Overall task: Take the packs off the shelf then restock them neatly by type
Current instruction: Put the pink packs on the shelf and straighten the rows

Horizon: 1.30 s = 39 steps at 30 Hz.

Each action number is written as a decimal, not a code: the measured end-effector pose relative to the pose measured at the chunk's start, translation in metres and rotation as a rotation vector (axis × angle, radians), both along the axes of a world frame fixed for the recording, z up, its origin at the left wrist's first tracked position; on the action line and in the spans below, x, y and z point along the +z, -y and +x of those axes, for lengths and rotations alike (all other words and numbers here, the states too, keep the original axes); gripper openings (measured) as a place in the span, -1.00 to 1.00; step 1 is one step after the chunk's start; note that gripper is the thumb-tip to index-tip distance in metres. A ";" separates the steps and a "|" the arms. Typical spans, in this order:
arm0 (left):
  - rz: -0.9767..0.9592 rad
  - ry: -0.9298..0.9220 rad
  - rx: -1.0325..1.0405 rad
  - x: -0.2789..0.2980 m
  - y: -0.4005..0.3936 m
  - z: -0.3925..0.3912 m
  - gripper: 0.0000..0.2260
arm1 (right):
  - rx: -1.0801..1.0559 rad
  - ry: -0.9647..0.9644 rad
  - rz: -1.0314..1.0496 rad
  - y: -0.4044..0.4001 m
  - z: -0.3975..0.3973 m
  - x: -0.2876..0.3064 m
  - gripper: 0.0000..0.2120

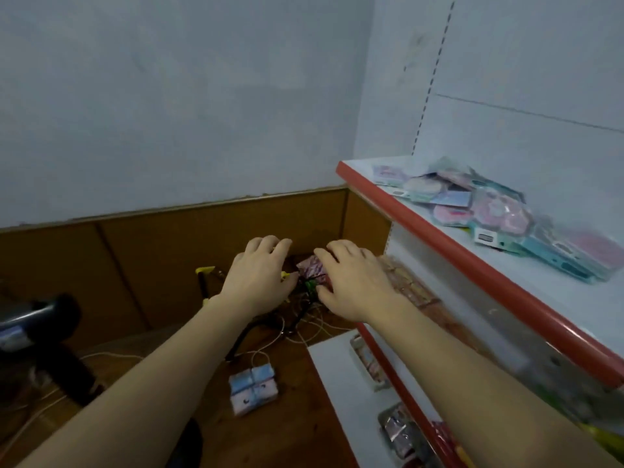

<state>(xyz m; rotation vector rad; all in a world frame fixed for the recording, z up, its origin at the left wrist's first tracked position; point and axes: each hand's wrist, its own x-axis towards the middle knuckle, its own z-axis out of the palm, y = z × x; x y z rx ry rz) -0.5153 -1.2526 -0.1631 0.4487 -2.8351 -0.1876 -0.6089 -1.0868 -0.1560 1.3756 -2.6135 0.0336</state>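
Note:
My right hand (351, 278) and my left hand (256, 275) reach down together into the floor corner beside the shelf. Between them is a pink-purple pack (312, 269) with something green (311, 285) under it. My right hand's fingers lie over the pack and its thumb sits below, gripping it. The fingers of my left hand curl down just left of the pack; whether they touch it is hidden. A loose heap of pastel packs (489, 211) lies on the upper shelf (439, 244). A row of reddish packs (407, 287) sits on the shelf below.
A blue-and-white pack (253, 390) lies on the brown floor amid thin cables (304, 332). A dark handheld device (40, 319) sits at the left, a yellow-and-black item (206, 275) near the wood-panelled wall. The bottom shelf (337, 383) holds more packs (398, 430).

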 end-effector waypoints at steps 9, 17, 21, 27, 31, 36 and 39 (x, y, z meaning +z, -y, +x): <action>0.144 0.263 0.178 -0.135 0.088 -0.057 -0.42 | 0.146 0.214 0.168 0.110 -0.096 -0.139 -0.36; 0.299 0.480 0.292 -0.282 0.154 -0.069 -0.42 | 0.238 0.358 0.372 0.187 -0.128 -0.285 -0.38; 0.370 0.557 0.336 -0.360 0.186 -0.074 -0.43 | 0.223 0.413 0.453 0.222 -0.140 -0.364 -0.37; 0.483 0.681 0.333 -0.506 0.244 -0.086 -0.42 | 0.163 0.521 0.557 0.282 -0.157 -0.505 -0.30; 0.533 0.730 0.340 -0.616 0.268 -0.093 -0.42 | 0.142 0.560 0.589 0.307 -0.167 -0.611 -0.27; 0.568 0.738 0.327 -0.758 0.277 -0.110 -0.48 | 0.149 0.574 0.645 0.319 -0.181 -0.752 -0.23; 0.552 0.752 0.323 -0.838 0.278 -0.118 -0.47 | 0.139 0.576 0.629 0.324 -0.188 -0.833 -0.21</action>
